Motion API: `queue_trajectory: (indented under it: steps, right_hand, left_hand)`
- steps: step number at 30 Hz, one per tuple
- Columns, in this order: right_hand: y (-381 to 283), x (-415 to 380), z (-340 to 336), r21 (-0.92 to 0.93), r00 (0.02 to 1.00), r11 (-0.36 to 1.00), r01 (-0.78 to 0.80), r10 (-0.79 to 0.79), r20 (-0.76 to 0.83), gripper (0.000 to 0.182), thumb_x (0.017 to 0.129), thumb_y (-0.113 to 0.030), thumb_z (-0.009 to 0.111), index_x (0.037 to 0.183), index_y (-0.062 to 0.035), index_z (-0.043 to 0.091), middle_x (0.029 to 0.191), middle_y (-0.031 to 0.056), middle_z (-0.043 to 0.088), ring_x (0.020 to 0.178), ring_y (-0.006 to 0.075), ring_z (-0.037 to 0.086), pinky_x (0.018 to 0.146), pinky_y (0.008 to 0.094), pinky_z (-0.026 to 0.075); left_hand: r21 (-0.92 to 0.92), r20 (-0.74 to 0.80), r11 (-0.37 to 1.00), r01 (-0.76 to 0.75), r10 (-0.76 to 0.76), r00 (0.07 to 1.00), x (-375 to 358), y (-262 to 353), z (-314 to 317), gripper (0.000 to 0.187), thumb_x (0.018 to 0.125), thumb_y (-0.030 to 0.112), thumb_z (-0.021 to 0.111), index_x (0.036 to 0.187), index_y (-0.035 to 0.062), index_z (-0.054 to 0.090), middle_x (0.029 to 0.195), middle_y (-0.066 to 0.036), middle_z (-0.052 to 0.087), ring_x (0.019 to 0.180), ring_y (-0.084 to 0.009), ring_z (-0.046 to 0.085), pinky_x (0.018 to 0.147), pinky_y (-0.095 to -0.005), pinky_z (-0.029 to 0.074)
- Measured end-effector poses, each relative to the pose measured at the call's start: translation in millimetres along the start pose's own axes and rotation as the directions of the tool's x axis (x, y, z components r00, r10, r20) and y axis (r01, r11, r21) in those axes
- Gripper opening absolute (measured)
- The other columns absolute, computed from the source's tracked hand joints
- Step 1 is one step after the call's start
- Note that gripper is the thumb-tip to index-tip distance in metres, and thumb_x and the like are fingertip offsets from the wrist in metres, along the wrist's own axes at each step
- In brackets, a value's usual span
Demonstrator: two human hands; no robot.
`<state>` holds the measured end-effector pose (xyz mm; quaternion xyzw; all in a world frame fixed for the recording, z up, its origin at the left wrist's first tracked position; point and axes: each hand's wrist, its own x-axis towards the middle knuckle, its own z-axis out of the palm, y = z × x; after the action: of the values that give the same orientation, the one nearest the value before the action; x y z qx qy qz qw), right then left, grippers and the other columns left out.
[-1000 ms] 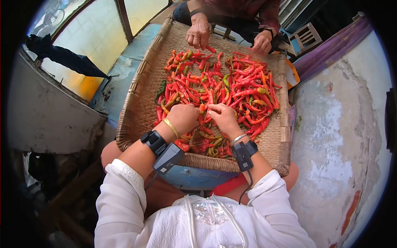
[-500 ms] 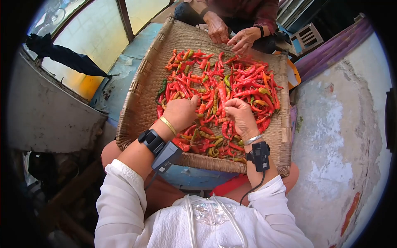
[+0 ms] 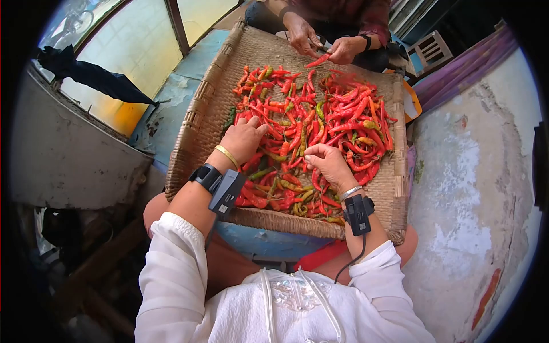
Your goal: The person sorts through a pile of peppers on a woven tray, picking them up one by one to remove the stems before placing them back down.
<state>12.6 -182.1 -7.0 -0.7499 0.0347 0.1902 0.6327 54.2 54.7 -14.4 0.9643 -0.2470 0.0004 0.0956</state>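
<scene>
Red chili peppers [image 3: 349,123], with some green and yellowish ones among them, lie spread in a shallow woven basket [image 3: 194,126]. My left hand [image 3: 243,139] is over the left part of the heap, fingers apart and reaching down onto the red chilies there. At the middle of the heap is my right hand [image 3: 331,166], thumb and forefinger pinched together. What is between those fingertips, if anything, is too small to make out. Nearer me lies a mixed pile of red and green chilies [image 3: 286,194].
Across the basket, another person's hands [image 3: 343,50] hold a red chili [image 3: 318,60]. A folded dark umbrella [image 3: 97,77] leans by the window at left. A worn wall [image 3: 463,188] stands at right. The basket's front edge lies just before my knees.
My left hand has moved left and slightly up, its fingers now spread over chilies. My right hand has shifted slightly down. The other person's hands have drawn apart, showing a red chili.
</scene>
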Motion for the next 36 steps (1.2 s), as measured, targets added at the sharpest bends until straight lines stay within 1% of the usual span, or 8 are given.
queue_trajectory:
  steps: [14,17,21,23,25,27,32,36]
  right_hand:
    - [-2,-3,8,0.007,0.995,0.995,-0.096,0.096,-0.003,0.014,0.08,-0.008,0.058,0.093,-0.0008,0.057,0.077,0.0009,0.059,0.06,0.0074,0.055,0.055,0.02,0.044]
    - [-6,-5,9,0.007,1.0,1.0,-0.014,0.014,0.02,0.019,0.08,-0.008,0.058,0.097,-0.0005,0.056,0.081,0.0015,0.059,0.067,0.0072,0.054,0.06,0.0204,0.044]
    - [-11,-8,12,-0.003,0.994,0.995,0.104,-0.104,0.018,0.025,0.079,-0.01,0.06,0.102,-0.0004,0.055,0.085,0.0021,0.058,0.076,0.0071,0.053,0.066,0.0211,0.044]
    - [-11,-8,14,-0.082,0.978,0.976,0.203,-0.198,0.064,0.029,0.08,-0.011,0.059,0.105,-0.0004,0.054,0.09,0.0025,0.058,0.083,0.0073,0.052,0.072,0.0222,0.044]
    - [-22,-15,19,0.078,0.979,0.98,0.183,-0.189,0.08,0.029,0.081,-0.014,0.058,0.107,-0.0005,0.054,0.09,0.0028,0.058,0.083,0.0072,0.053,0.072,0.0226,0.045]
    - [-28,-18,18,0.128,0.968,0.991,0.039,-0.069,0.242,0.029,0.083,-0.015,0.057,0.107,-0.0004,0.053,0.088,0.0021,0.058,0.08,0.0071,0.054,0.072,0.0222,0.045]
    - [-20,-15,18,0.209,0.953,0.978,-0.02,-0.045,0.3,0.023,0.083,-0.012,0.056,0.104,-0.0009,0.055,0.079,-0.0021,0.057,0.063,0.0041,0.05,0.056,0.0179,0.042]
    - [-18,-13,9,0.037,0.993,0.999,-0.023,0.018,0.116,0.021,0.082,-0.008,0.054,0.103,-0.0018,0.057,0.07,-0.0026,0.054,0.055,0.0038,0.047,0.05,0.0177,0.04]
  left_hand:
    - [-0.021,0.131,0.984,-0.18,0.181,0.975,5,13,-13,0.024,0.069,0.014,0.061,0.093,0.0095,0.059,0.083,-0.009,0.058,0.079,-0.0265,0.059,0.067,-0.0369,0.048]
    - [-0.274,-0.043,0.951,-0.145,0.139,0.989,5,29,-20,0.025,0.07,0.02,0.063,0.091,0.0074,0.06,0.077,-0.01,0.061,0.077,-0.0264,0.06,0.065,-0.037,0.048]
    - [-0.603,-0.07,0.797,-0.03,-0.015,0.997,6,42,-26,0.026,0.078,0.019,0.061,0.097,0.002,0.056,0.084,-0.01,0.06,0.066,-0.0215,0.059,0.057,-0.0289,0.046]
    - [-0.978,0.08,0.187,0.091,-0.068,0.995,8,44,-19,0.021,0.084,0.014,0.055,0.101,0.003,0.053,0.084,-0.005,0.06,0.066,-0.0113,0.057,0.054,-0.0231,0.043]
    - [-0.978,0.14,0.149,0.146,-0.048,0.989,5,47,-33,0.02,0.087,0.013,0.05,0.106,0.0049,0.049,0.087,-0.002,0.058,0.069,-0.0059,0.054,0.054,-0.0191,0.042]
    - [-0.961,0.256,-0.125,0.248,-0.057,0.965,3,48,-35,0.021,0.086,0.012,0.05,0.107,0.0058,0.049,0.088,-0.003,0.059,0.067,-0.0057,0.053,0.055,-0.0185,0.041]
    - [-0.951,0.296,-0.092,0.295,0.006,0.955,1,48,-36,0.026,0.085,0.011,0.051,0.11,0.0052,0.048,0.088,-0.002,0.059,0.068,-0.0059,0.053,0.056,-0.0197,0.042]
    - [-0.96,0.272,0.037,0.278,-0.114,0.956,3,46,-27,0.02,0.085,0.01,0.053,0.103,0.0018,0.052,0.08,-0.001,0.058,0.062,-0.005,0.052,0.052,-0.0188,0.043]
